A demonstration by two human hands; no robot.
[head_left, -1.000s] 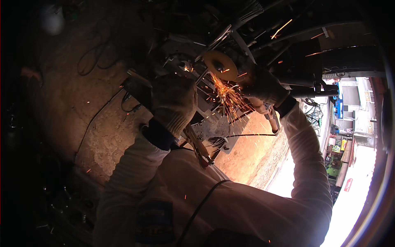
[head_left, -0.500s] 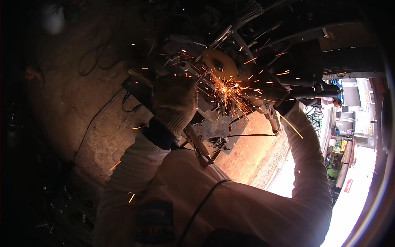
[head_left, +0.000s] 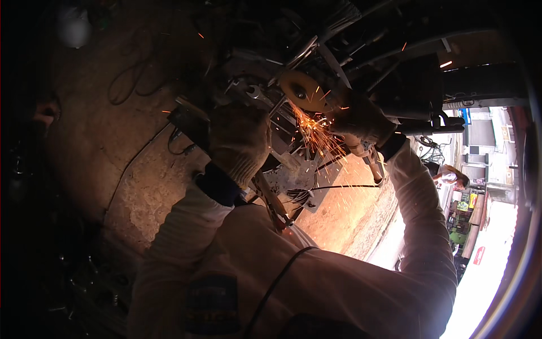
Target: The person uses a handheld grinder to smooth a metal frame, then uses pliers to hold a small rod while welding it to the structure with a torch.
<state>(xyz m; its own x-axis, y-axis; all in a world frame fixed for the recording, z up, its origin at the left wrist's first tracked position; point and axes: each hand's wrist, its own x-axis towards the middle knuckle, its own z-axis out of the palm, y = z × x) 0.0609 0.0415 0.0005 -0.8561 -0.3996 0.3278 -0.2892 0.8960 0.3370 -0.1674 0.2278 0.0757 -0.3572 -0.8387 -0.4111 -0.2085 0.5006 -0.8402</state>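
Note:
My right hand [head_left: 370, 121], in a dark work glove, is closed round an angle grinder [head_left: 361, 148]. The grinder's yellowish disc [head_left: 302, 90] lies ahead of the glove, and orange sparks [head_left: 316, 131] stream down from its lower edge. A thin metal bar [head_left: 277, 106] sits beside the disc, close to where the sparks start. To the left, my left hand [head_left: 240, 138] wears a knitted-cuff glove with the fingers curled. What it grips is hidden in shadow. Under the sparks is a grey metal plate [head_left: 324, 189].
An open-ended spanner [head_left: 257, 92] lies beyond my left glove. Metal rods [head_left: 341, 20] crowd the dark far side. A black cable [head_left: 132, 150] crosses the floor at left; another cable [head_left: 350, 186] runs near the grinder. A person [head_left: 450, 176] is at the bright right side.
The spark spray has become narrower, with fewer stray sparks. Both my hands stay nearly in place. The person at the right has shifted slightly lower in view.

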